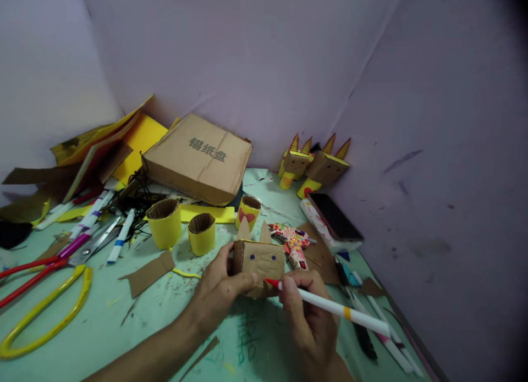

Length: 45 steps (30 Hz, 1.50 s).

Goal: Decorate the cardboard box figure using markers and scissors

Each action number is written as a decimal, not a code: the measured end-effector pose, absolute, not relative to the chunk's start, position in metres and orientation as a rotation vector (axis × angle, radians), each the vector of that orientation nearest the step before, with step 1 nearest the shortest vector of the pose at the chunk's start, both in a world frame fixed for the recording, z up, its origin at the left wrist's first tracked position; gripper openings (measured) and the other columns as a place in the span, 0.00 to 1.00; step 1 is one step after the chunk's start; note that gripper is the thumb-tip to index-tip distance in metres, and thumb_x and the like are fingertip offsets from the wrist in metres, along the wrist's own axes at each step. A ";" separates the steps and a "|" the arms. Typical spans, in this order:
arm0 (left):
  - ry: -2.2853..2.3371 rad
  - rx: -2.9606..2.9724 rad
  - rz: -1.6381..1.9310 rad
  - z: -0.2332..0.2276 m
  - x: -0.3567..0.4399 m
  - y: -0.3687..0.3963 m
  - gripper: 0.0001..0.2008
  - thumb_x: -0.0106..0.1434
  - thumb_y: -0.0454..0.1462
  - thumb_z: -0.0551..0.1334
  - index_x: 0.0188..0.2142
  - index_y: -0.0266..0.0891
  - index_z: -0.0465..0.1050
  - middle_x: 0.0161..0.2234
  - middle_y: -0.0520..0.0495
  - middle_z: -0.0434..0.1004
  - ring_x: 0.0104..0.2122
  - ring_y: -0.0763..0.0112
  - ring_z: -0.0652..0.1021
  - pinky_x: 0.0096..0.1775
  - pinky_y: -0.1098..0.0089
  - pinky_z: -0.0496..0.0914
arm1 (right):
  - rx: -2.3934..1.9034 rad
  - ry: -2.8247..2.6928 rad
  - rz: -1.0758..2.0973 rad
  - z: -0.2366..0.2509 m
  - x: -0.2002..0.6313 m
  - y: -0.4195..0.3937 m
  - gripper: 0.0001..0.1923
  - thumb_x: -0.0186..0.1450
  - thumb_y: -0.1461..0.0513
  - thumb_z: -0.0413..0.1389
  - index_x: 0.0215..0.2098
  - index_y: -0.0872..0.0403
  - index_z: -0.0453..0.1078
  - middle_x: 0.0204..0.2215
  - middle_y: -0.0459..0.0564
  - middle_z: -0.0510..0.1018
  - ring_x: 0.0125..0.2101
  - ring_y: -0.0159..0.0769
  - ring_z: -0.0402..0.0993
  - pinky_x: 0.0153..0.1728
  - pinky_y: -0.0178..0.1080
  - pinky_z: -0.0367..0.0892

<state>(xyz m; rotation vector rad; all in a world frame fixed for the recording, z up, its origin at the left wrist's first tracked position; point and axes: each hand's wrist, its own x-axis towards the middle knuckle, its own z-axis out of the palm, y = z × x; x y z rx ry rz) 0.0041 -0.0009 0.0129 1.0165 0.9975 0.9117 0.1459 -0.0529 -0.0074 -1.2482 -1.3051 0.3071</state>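
My left hand [225, 283] grips a small cardboard box head [264, 264] by its left side, the thumb across its front. Two pointed ears rise from the top of this head, and two blue dots mark its face. Between the fingers of my right hand [307, 310] is a white marker [344, 310] with a red tip, which meets or nearly meets the front of the head below the dots. Behind my left hand stand yellow cardboard rings [202, 233], one of them with a red heart.
A brown cardboard box [198, 159] lies at the back. Red-and-yellow-handled scissors [74, 261] and several markers lie left. Two finished-looking cardboard figures [328, 165] stand at the back right, behind a phone [336, 216]. A patterned glue gun [292, 242] lies just behind the head.
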 end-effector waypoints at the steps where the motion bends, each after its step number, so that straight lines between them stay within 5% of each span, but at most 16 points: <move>1: 0.997 1.003 0.912 0.013 0.004 -0.001 0.32 0.50 0.37 0.67 0.55 0.36 0.63 0.48 0.37 0.81 0.48 0.46 0.79 0.48 0.55 0.73 | -1.252 -1.310 0.301 -0.008 0.146 -0.053 0.12 0.69 0.59 0.51 0.28 0.52 0.66 0.19 0.41 0.68 0.19 0.29 0.63 0.21 0.33 0.57; 45: 0.955 0.916 0.932 0.014 0.006 0.000 0.34 0.45 0.36 0.69 0.53 0.36 0.63 0.44 0.40 0.83 0.44 0.49 0.81 0.40 0.62 0.75 | -1.328 -1.343 0.303 -0.003 0.148 -0.053 0.11 0.68 0.59 0.51 0.28 0.51 0.66 0.19 0.41 0.69 0.20 0.30 0.63 0.22 0.34 0.56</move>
